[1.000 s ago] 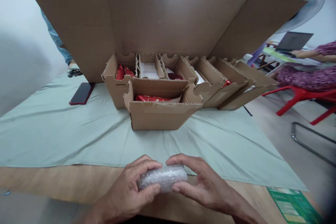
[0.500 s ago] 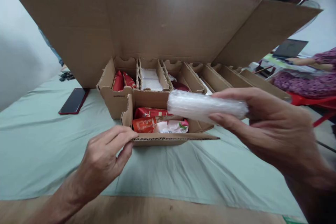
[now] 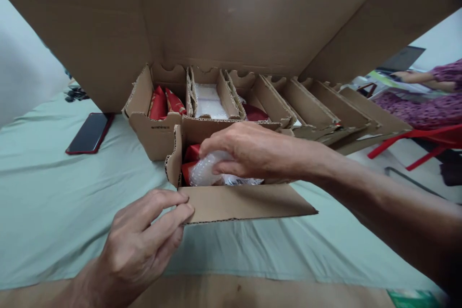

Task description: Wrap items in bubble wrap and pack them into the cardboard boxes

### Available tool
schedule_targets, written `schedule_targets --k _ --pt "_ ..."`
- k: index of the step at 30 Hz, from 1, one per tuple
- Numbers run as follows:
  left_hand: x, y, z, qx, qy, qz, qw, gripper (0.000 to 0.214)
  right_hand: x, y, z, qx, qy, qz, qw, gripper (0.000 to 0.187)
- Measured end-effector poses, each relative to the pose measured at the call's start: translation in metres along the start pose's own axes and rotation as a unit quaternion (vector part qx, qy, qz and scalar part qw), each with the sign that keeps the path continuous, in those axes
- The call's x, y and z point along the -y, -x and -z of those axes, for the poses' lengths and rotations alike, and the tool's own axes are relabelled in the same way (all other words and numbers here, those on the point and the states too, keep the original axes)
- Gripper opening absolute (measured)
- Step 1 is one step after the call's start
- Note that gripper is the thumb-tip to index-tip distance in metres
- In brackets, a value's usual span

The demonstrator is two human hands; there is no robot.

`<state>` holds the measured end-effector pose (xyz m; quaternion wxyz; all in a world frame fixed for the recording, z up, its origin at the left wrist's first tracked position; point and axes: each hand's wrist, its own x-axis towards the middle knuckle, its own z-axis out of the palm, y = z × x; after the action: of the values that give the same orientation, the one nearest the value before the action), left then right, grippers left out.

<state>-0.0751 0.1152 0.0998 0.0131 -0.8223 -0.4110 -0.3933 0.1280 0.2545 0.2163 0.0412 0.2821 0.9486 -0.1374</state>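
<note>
My right hand (image 3: pixel 249 151) is closed around a roll of bubble wrap (image 3: pixel 207 168). It has the roll down inside a small cardboard box (image 3: pixel 173 159), on top of red packets (image 3: pixel 192 152) and a white printed packet (image 3: pixel 241 180). Part of these contents is covered by the hand. With thumb and fingers my left hand (image 3: pixel 144 236) pinches the left end of the box's front flap (image 3: pixel 249 202), which is folded outward toward me.
Behind stands a big carton with its lid (image 3: pixel 224 19) raised, holding a row of cardboard dividers (image 3: pixel 306 101). Some contain red packets (image 3: pixel 159 103) or bubble wrap (image 3: pixel 211 101). A phone (image 3: pixel 90 133) lies left on the green cloth (image 3: pixel 43 202). A seated person (image 3: pixel 429 106) is at right.
My right hand has carried the bubble-wrap roll left and down into the small box. The front flap has tilted outward and down, with my left hand still on it.
</note>
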Motion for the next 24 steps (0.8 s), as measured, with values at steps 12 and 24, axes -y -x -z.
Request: schedule_targets --k 12,24 --pt "0.000 0.001 -0.002 -0.009 0.006 -0.002 1.000 0.026 -0.001 -0.035 -0.002 0.105 -0.016 0.058 0.993 0.035" --pt "-0.001 -0.003 -0.002 -0.021 0.001 0.010 1.000 0.026 -0.002 -0.027 -0.022 0.125 0.014 0.022 0.992 0.041"
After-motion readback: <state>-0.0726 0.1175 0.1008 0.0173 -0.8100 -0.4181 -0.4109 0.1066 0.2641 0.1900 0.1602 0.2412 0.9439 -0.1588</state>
